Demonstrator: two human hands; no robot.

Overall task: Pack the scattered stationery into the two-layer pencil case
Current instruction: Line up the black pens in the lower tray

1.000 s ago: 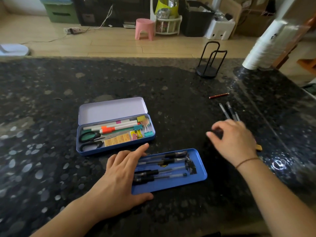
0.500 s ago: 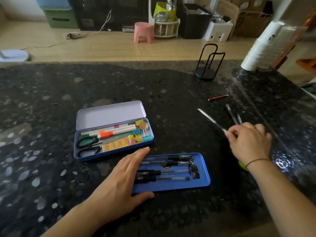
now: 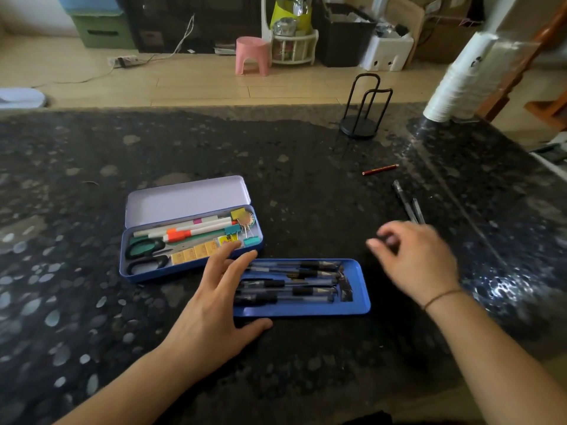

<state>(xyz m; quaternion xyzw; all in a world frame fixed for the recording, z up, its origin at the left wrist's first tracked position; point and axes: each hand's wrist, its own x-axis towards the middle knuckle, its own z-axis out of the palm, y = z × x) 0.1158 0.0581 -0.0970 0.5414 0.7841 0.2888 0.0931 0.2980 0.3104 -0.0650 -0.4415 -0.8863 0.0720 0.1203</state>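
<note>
The left hand (image 3: 211, 305) lies flat with an open grip, fingers spread over the left end of the shallow blue metal tray (image 3: 359, 289) of pens. The blurred right hand (image 3: 414, 259) hovers right of it, its grip perhaps empty. Beyond lie two dark pens (image 3: 409, 204) on the black speckled bench (image 3: 92, 317).
</note>
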